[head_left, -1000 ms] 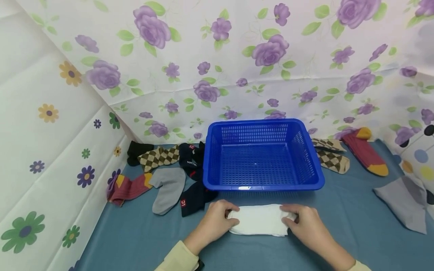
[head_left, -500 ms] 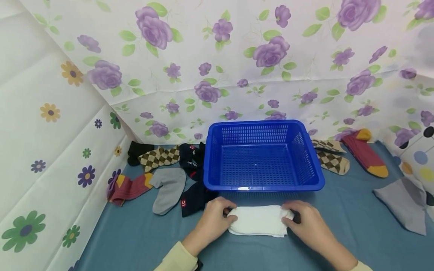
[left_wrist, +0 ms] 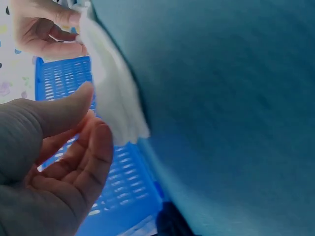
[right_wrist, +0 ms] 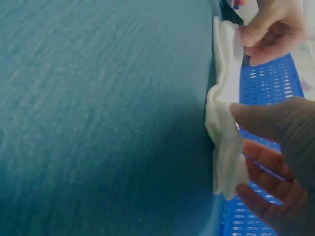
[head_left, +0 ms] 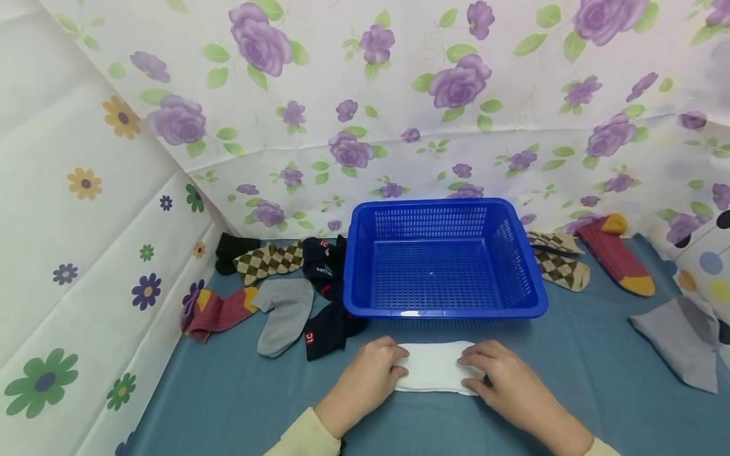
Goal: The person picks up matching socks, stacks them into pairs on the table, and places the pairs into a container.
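A folded white sock (head_left: 433,367) lies flat in front of the blue basket, layered along its near edge. My left hand (head_left: 373,373) holds its left end between thumb and fingers. At the other end, my right hand (head_left: 502,380) has thumb and fingers curled about the fabric and covers that end in the head view. The right wrist view shows the white sock (right_wrist: 226,113) rumpled beside the right thumb, with the fingertips at its lower end. In the left wrist view the left thumb and fingertips are at the edge of the white sock (left_wrist: 113,93).
A blue plastic basket (head_left: 445,313) stands just beyond the hands. To its left lie a grey sock (head_left: 285,316), a maroon sock (head_left: 222,313), a checkered sock (head_left: 270,261) and dark socks (head_left: 325,332). On its right are checkered socks (head_left: 561,269), a maroon sock (head_left: 616,256) and a grey sock (head_left: 678,342).
My right hand has moved left along the white sock, over its right end. My left hand has shifted slightly right. Less of the sock shows between them. The other socks and basket stay put.
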A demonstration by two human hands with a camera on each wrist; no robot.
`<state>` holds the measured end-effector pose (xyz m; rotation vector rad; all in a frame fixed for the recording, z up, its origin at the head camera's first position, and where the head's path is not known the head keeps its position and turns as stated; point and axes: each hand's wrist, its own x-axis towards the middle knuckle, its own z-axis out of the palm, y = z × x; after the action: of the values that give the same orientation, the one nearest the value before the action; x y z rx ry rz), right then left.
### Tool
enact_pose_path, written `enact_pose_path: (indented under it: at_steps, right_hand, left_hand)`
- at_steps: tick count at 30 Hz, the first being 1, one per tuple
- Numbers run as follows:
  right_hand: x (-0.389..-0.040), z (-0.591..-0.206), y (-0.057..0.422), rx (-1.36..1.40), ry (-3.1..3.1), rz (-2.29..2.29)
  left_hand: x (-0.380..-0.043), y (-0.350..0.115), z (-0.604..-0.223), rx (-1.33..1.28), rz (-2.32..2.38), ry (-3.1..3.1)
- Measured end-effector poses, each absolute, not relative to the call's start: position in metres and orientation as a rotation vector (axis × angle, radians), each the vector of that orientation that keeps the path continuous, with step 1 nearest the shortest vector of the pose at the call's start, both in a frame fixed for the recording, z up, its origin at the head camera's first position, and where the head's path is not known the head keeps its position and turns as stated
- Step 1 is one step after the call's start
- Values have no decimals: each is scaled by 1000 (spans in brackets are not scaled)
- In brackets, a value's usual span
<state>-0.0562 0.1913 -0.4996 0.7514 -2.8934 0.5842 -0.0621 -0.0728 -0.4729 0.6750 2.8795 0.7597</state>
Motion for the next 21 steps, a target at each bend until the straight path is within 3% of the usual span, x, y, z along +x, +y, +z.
enact_pose_path:
  at_steps: [12,21]
  right_hand:
    - [-57,-499,184,452,-3134,668]
    - [-66,-497,189,288,-3151,797]
  left_hand:
    - [-68,-77,-486,333,887,2796]
    - [-74,-78,-485,290,847,2813]
